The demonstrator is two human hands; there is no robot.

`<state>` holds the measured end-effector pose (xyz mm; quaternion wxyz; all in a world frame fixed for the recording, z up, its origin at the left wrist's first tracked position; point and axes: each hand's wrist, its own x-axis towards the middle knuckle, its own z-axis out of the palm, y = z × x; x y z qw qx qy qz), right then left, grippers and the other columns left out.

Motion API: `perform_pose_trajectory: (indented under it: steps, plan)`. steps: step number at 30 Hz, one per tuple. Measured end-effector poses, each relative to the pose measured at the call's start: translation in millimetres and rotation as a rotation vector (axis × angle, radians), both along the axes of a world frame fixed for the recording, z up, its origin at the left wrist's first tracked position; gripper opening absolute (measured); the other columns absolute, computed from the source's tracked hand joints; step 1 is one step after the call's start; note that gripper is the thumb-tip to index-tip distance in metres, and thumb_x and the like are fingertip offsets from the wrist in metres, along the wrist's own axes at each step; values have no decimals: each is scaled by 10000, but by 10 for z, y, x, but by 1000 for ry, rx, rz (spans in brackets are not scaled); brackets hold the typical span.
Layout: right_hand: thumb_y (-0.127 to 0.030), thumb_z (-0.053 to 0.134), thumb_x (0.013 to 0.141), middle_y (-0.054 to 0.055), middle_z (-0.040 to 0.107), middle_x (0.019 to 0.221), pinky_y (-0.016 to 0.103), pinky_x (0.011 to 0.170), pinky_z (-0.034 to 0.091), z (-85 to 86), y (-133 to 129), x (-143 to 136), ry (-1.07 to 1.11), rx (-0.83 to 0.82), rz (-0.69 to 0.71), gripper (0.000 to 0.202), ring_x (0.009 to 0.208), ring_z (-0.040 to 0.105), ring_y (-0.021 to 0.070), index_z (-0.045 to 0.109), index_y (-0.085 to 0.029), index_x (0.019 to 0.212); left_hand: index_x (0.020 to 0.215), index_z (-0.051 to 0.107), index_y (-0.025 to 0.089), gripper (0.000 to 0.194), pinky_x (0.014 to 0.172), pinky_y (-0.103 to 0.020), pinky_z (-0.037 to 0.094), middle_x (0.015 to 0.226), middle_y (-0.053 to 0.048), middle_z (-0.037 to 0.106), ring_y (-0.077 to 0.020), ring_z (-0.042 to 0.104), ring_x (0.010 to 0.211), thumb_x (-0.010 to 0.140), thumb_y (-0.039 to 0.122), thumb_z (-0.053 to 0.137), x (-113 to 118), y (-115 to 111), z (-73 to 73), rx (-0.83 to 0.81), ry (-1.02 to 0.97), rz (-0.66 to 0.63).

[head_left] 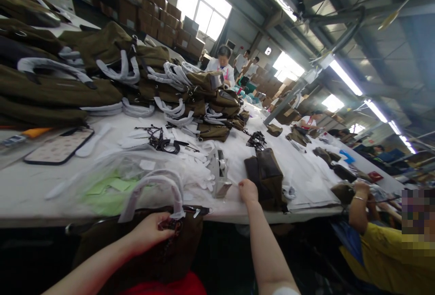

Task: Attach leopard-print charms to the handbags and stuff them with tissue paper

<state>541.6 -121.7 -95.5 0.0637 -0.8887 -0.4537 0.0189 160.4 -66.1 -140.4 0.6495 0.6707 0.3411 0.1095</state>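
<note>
A dark olive handbag [188,240] rests against the table's front edge, its handle [152,181] wrapped in white padding. My left hand [152,231] is closed on a dark chain [176,227] at the foot of that handle. A grey tape dispenser [219,172] stands on the table to the right of the bag. Just right of its cutting end, my right hand [248,191] has its fingers pinched, with what looks like a strip of tape between them and the dispenser. A second brown bag [267,177] lies beside my right hand.
Piled olive bags [102,91] with wrapped handles fill the table's left and back. Nearer lie a phone [59,147], an orange-handled cutter [30,134], plastic over green sheets [108,186] and black straps [166,143]. A co-worker in yellow [384,249] sits on the right.
</note>
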Motion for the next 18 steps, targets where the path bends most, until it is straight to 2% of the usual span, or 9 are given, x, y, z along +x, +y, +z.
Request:
perform_pose_trajectory:
  steps: [2,4,8,12,15,18]
  plan:
    - [-126,572,801,115,732,897,266,769,445,-5,-9,23,3,29,-35,184,861,672,223,751,-168,798,808,683,143,404,742,-358,509,780,-60,721,-299,661,821,603,490,683,-2,2,-7,3,1,-5]
    - [-145,566,807,112,732,894,266,755,450,10,-14,40,4,86,-50,178,852,675,223,742,-170,804,810,680,140,397,742,-359,509,777,-62,721,-297,661,818,606,480,681,-1,0,-11,1,2,-6]
    - [-168,458,868,151,708,976,292,808,466,93,-17,42,-17,275,-60,251,925,664,233,689,-132,959,790,668,143,392,722,-351,508,773,-59,717,-295,660,819,598,485,683,7,-3,-12,-14,6,1]
    - [-201,382,903,179,664,1112,377,906,465,241,-27,-34,-34,466,-16,266,1037,629,252,608,-134,1027,784,661,142,376,719,-350,508,770,-61,715,-295,663,814,590,463,689,11,1,-19,-15,-2,-1]
    - [-197,383,908,180,592,1270,416,997,426,421,-86,-261,-25,572,122,206,1179,561,245,567,-165,996,788,659,147,341,732,-349,510,785,-62,724,-289,669,814,601,431,690,7,-10,-9,-32,-18,8]
    - [-185,412,909,172,522,1371,454,1043,393,643,-225,-733,27,569,394,144,1268,492,249,548,-192,955,790,657,144,314,714,-344,515,787,-66,732,-283,677,798,608,398,691,6,-32,23,-76,-29,14]
